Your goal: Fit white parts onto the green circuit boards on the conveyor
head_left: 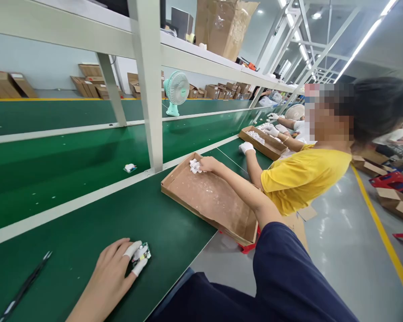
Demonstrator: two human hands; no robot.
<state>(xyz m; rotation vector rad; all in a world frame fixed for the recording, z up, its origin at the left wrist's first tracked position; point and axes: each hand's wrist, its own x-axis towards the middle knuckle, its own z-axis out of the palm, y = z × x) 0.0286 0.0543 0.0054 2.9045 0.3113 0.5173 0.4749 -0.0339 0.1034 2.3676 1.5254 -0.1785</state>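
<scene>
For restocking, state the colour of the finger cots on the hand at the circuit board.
White finger cots grip the circuit board; the head view shows them best.

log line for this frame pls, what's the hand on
left hand | holding circuit board | finger cots on two fingers | tweezers beside it | on green belt

No words, brands or numbers can be read anywhere in view. At 6 o'clock, the small circuit board (141, 258) carries tiny markings too small to make out. At 7 o'clock, the black tweezers (25, 286) show a pale mark near the handle end, also illegible. At 10 o'clock, the cardboard cartons (6, 85) carry pale patches that may be labels, but they are too blurred to tell.
</scene>
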